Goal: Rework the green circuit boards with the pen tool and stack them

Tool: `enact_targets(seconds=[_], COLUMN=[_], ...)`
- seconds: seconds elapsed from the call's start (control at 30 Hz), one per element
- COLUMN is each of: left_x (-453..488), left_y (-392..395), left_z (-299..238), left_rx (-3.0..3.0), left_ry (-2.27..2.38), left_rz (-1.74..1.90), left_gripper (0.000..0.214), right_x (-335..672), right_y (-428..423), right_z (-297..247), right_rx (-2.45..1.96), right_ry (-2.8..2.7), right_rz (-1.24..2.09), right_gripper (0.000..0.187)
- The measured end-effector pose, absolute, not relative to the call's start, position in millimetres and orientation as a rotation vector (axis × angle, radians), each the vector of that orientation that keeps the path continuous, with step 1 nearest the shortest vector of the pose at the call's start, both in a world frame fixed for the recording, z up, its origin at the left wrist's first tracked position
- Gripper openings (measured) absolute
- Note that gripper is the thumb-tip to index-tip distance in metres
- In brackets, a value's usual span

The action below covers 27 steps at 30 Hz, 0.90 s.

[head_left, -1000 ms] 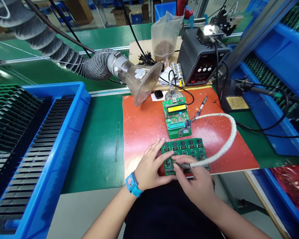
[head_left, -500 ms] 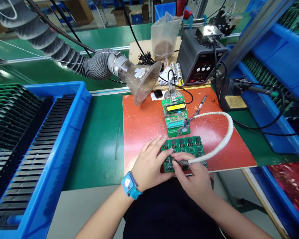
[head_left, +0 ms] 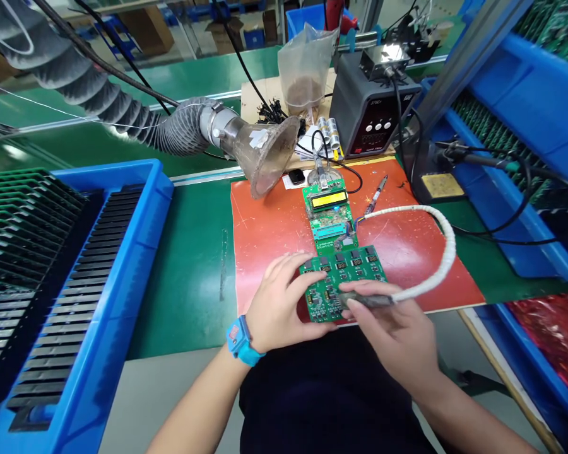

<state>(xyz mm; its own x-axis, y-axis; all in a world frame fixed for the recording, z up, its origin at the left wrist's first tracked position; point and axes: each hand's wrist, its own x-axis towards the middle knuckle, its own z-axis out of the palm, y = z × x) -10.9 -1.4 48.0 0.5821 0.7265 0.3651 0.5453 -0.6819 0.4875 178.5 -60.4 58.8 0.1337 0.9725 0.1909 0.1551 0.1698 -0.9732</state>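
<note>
A green circuit board [head_left: 332, 280] with a row of small two-digit displays lies at the front of the red mat. My left hand [head_left: 281, 309] grips its left side, fingers at the back edge and thumb near the front. In my right hand [head_left: 400, 334] is a dark handheld probe [head_left: 372, 300], pinched over the board; its tip is hidden by my fingers. From the probe a white wrapped cable [head_left: 449, 249] loops back to a programmer board [head_left: 330, 217], which has a lit yellow screen and a teal socket. That board sits just behind the circuit board.
Blue crates of circuit boards stand at left [head_left: 142, 208] and right [head_left: 511, 221]. A fume hood funnel [head_left: 269, 157] hangs over the red mat [head_left: 265, 221]. Behind are a soldering station [head_left: 376, 107] and a plastic bag [head_left: 305, 69]. A pen [head_left: 376, 194] lies right of the programmer board.
My right hand with the probe has shifted right along the circuit board, exposing more of its front left. The board now sits slightly tilted and nearer the programmer board, with my left hand still on it.
</note>
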Motion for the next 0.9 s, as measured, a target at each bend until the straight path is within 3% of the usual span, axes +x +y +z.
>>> enact_targets(seconds=[0.13,0.3,0.53,0.7,0.9], left_x=[-46,-105,-111,-67,-34], left_y=[-3,-2,-6,-14,-17], left_z=[48,25,3,18,17], left_rx=[2.445,2.232,2.292,2.457,2.557], left_ry=[1.208,1.601,1.764,1.404,0.978], left_rz=[0.835,0.925,0.622,0.812,0.727], left_gripper=[0.071,0.072,0.079,0.065,0.059], right_x=[206,240,249,248,248], right_y=[-60,-57,-59,-59,-59], right_z=[64,45,23,24,21], right_rx=[-1.314,-1.483,-1.551,-1.565,-1.592], right_ry=[-1.096,-1.141,-1.242,-1.255,-1.284], right_rz=[0.917,0.857,0.822,0.805,0.782], right_gripper=[0.015,0.025,0.025,0.024,0.024])
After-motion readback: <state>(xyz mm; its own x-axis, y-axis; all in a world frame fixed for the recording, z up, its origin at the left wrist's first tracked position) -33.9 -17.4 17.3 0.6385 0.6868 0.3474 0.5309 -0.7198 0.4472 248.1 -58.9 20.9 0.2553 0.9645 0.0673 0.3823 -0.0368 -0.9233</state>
